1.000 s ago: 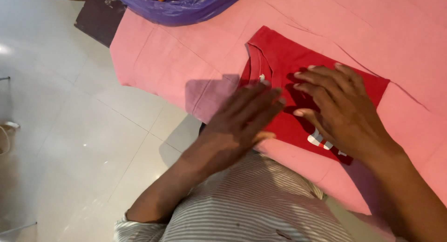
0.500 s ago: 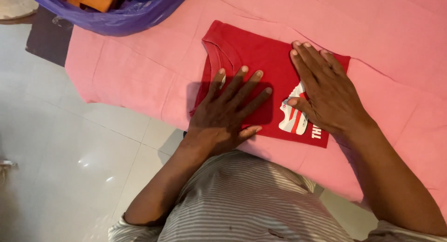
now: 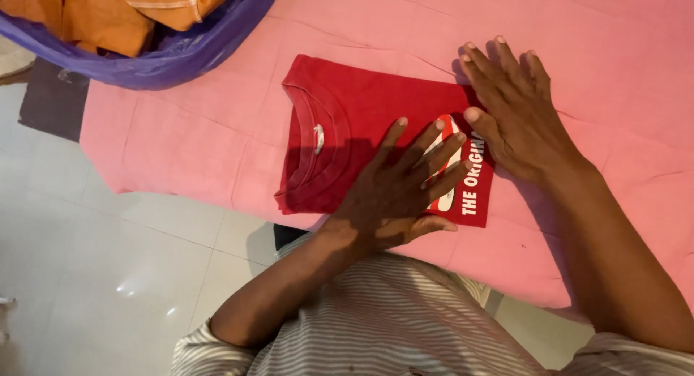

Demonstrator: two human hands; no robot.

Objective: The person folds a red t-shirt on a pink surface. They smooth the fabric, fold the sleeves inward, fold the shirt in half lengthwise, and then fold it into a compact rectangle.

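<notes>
In the head view, a folded red T-shirt is seen lying flat on a pink sheet, near its front edge. The left hand is laid palm-down on the shirt's lower part, fingers spread, nothing pinched. The right hand is pressed flat at the shirt's 3 o'clock edge, fingers close together, resting partly on the sheet. At 10 o'clock from the shirt, a purple bag holding orange cloth is seen. A pale tiled floor lies at 7 o'clock.
</notes>
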